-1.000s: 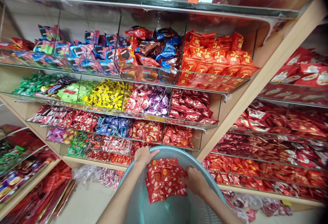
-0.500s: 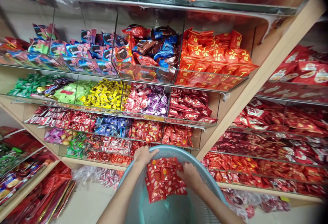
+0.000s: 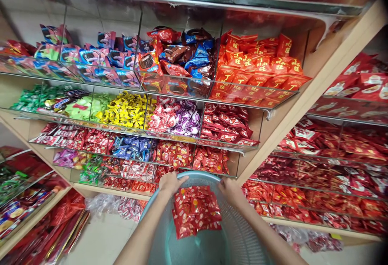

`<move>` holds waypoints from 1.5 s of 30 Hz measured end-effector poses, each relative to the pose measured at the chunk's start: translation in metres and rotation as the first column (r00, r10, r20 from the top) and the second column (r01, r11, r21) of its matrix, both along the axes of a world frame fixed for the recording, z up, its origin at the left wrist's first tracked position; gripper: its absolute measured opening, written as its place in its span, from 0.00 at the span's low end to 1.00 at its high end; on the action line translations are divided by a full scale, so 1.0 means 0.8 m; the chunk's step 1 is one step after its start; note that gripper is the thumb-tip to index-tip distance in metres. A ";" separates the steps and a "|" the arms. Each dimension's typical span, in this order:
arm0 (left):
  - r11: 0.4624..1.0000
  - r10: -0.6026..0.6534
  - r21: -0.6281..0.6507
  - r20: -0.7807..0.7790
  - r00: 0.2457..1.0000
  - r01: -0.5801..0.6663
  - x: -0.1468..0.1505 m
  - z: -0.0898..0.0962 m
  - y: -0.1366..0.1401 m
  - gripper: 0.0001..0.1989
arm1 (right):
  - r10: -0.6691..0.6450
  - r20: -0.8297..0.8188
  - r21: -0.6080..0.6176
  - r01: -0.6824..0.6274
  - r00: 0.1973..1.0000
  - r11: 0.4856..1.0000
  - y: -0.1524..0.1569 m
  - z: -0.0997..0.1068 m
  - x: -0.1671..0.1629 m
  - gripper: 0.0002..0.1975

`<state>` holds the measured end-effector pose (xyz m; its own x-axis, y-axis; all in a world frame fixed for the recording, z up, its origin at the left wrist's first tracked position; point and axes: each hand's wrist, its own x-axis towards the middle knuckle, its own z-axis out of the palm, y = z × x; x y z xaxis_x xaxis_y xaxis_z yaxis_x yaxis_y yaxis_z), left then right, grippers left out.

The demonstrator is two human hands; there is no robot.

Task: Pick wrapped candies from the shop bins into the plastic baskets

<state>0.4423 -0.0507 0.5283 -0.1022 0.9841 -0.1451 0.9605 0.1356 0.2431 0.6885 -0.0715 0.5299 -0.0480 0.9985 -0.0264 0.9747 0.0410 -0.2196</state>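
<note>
Both hands are on the far rim of a blue-green plastic basket (image 3: 247,232) with mesh walls. My left hand (image 3: 170,183) is closed over the rim at its far left, thumb stretched along the inside. Further right, my right hand (image 3: 230,190) is closed on the same rim, its fingers partly hidden. Inside the basket, between my forearms, lies a pile of red candy packets (image 3: 197,212) with light round prints. Smooth bare bottom of the basket shows below the pile.
Ahead stands a wooden shelf unit with clear-fronted compartments of yellow candies (image 3: 129,109), orange-red packets (image 3: 257,69) and blue packets (image 3: 133,148). A wooden upright (image 3: 287,107) divides it from more red packets (image 3: 348,137). Plastic bags (image 3: 104,204) lie on the floor below.
My right hand has left the red candy packets and moved up to the basket's rim, closing on it. My left hand has stayed on the rim. The view has shifted slightly.
</note>
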 end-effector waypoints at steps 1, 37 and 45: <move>1.000 0.001 -0.004 0.000 1.000 -0.001 0.000 0.000 0.000 0.40 | -0.014 -0.008 0.029 0.014 1.000 0.999 0.010 0.009 0.004 0.13; 0.999 0.006 -0.035 0.096 0.995 -0.002 -0.002 0.005 0.000 0.50 | -0.265 -0.891 -0.298 -0.037 0.368 0.954 0.000 -0.021 -0.086 0.05; 1.000 0.011 -0.017 0.076 0.997 -0.009 -0.002 0.000 0.001 0.47 | -0.241 -0.893 -0.291 -0.079 0.380 0.954 0.001 -0.040 -0.110 0.10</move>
